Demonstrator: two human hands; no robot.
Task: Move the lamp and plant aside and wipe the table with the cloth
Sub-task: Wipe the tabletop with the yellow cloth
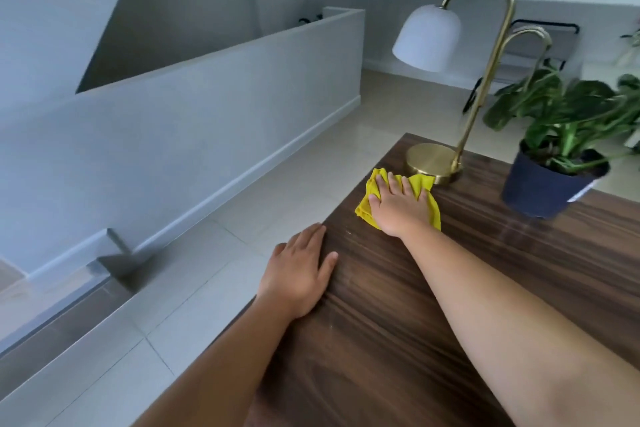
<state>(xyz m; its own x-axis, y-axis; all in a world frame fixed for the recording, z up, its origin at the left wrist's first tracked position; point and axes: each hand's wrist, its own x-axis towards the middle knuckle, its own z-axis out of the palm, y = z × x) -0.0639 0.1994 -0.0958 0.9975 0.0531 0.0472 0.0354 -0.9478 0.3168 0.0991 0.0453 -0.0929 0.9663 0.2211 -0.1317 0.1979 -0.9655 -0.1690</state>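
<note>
Yellow cloth [398,199] pressed flat under your right hand [398,206] | left hand [298,270] open, palm down on tabletop [433,305] edge | lamp [433,159] beside cloth

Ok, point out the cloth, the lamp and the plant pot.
cloth [363,206]: head view, on the yellow corner left of the right hand.
lamp [426,158]: head view, on the round brass base.
plant pot [540,189]: head view, on the dark blue side wall.

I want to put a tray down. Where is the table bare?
Bare wood lies nearer the camera, between the left hand and right forearm, and right of that forearm below the plant. The far corner is crowded: lamp, cloth under the right hand, plant.
</note>
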